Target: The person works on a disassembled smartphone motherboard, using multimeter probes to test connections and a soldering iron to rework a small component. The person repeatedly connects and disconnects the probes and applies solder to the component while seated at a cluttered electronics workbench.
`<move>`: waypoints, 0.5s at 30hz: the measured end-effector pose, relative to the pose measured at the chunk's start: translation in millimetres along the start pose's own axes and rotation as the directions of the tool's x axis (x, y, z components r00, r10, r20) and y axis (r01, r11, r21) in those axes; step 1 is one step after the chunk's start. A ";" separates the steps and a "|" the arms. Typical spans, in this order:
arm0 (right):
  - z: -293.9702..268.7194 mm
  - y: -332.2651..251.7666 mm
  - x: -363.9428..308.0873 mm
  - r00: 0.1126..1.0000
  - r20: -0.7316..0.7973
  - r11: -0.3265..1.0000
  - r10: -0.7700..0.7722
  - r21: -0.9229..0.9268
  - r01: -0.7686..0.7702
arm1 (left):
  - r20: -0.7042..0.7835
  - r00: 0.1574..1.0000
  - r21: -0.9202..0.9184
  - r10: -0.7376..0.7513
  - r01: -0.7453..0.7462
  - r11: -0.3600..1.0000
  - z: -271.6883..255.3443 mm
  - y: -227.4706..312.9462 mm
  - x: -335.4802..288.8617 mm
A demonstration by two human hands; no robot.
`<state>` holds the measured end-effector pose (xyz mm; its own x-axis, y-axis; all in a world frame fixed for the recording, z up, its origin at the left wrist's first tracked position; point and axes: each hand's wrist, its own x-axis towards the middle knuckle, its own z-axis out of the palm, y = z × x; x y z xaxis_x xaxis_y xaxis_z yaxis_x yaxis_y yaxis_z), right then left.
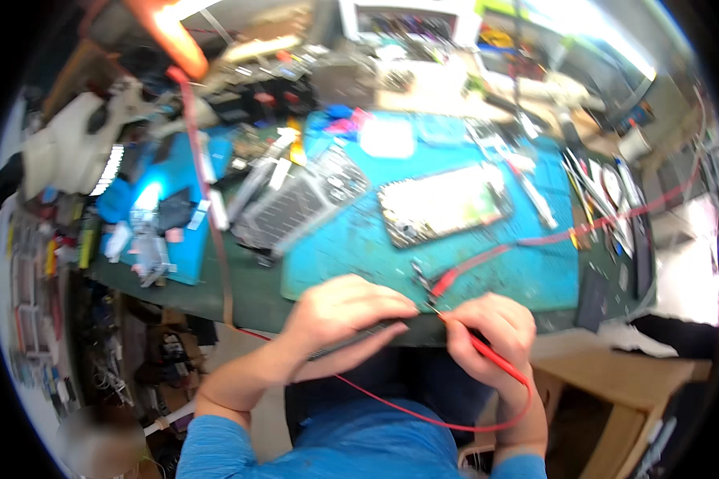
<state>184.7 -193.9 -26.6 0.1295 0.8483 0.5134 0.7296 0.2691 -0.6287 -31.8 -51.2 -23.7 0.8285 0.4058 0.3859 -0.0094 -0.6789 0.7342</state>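
Along the near edge of the blue mat [527, 275], the left hand [339, 310] angled inward, back upward, its grip holding a dark flat slab [355, 338] just off that edge. Opposite it, beside the same edge, the right hand [495, 329] bent inward, its grip pinching a slanted red probe [499, 361].

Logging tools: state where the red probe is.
In the head view, the red probe is right of centre, in the right hand, near the blue mat.
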 end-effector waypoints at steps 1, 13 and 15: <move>2.1 0.1 -0.1 1.000 0.003 1.000 0.003 -0.008 -0.003 | -0.006 1.000 0.000 0.011 -0.011 1.000 -0.4 -0.8 -2.0; 5.0 -3.0 -5.8 0.997 -0.063 0.999 0.041 0.019 -0.040 | -0.033 0.998 -0.033 0.044 -0.045 0.998 6.5 -4.1 -4.6; 3.7 -1.2 -6.5 0.997 -0.063 0.999 0.039 0.004 -0.039 | -0.031 0.999 -0.033 0.044 -0.045 0.998 7.9 -4.4 -3.9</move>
<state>180.5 -198.0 -31.4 0.2000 0.8275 0.5246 0.7217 0.2377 -0.6501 -30.5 -54.6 -32.9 0.8093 0.3943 0.4354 -0.0653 -0.6762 0.7338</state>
